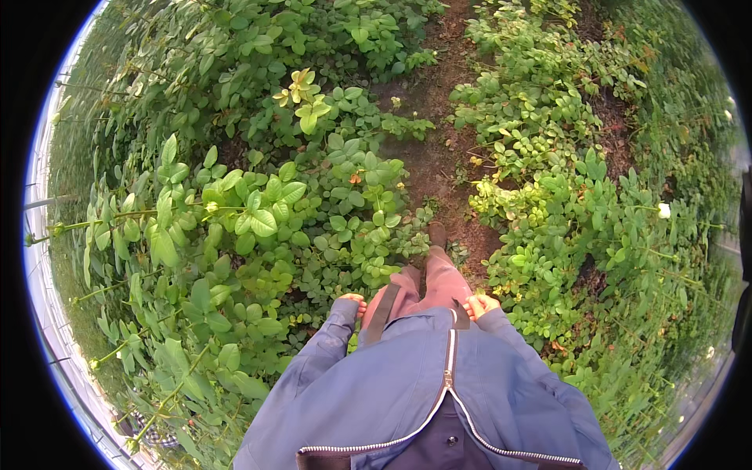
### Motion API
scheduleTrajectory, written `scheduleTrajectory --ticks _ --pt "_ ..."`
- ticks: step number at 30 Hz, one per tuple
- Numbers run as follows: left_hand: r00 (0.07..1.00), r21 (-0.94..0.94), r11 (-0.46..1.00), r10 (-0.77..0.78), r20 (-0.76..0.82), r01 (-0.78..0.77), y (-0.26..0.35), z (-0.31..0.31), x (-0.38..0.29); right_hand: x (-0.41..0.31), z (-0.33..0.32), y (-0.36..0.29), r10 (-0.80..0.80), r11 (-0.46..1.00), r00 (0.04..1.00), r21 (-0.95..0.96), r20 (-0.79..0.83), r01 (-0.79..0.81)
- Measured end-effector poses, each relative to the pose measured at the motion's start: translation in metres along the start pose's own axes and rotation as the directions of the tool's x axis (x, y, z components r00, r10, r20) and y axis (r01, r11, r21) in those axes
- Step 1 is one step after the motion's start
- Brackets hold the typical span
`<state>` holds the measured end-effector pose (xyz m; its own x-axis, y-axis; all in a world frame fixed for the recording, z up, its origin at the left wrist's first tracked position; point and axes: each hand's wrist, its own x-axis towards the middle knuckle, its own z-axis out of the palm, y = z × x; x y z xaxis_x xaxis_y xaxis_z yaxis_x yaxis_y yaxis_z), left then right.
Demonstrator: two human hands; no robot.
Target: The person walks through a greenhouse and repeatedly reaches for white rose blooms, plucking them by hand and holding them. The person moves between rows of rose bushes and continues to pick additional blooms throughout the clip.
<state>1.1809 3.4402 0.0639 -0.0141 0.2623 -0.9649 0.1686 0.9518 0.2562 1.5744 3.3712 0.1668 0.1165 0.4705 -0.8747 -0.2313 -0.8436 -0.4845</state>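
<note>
My left hand [356, 302] hangs low beside my left thigh, mostly tucked behind the blue jacket's cuff. Only a few bent fingers show, and whatever they may hold is hidden. Beside my right thigh, my right hand [480, 306] has its fingers curled in close to a dark strap [461, 317]. Whether it grips the strap cannot be told. Another dark strap [385, 308] runs over the left leg of my reddish trousers [443, 279], near the left hand. The blue jacket [376, 376] is partly unzipped and fills the bottom of the view.
Leafy rose bushes [264, 211] crowd the left side, with long budded stems reaching outward. More bushes [529, 129] line the right, where a white rose bloom [664, 210] stands out. A narrow dirt path [446, 147] runs ahead between them, under my brown shoe [437, 234].
</note>
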Motion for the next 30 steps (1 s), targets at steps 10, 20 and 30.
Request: scheduleTrajectory --ticks 10,20,30 --pt "0.997 -0.031 0.999 0.019 -0.078 -0.022 0.04 0.068 -0.006 0.039 -0.048 -0.039 -0.046 0.999 0.999 -0.015 0.028 0.047" --pt "0.988 0.051 0.994 0.102 -0.115 -0.097 0.111 0.107 -0.003 0.062 -0.086 -0.049 -0.076 0.994 0.997 0.074 0.001 0.076" --pt "0.985 -0.026 0.992 0.118 -0.128 -0.122 0.186 0.121 0.022 0.085 -0.1 -0.089 -0.007 0.998 1.0 -0.056 -0.02 0.006"
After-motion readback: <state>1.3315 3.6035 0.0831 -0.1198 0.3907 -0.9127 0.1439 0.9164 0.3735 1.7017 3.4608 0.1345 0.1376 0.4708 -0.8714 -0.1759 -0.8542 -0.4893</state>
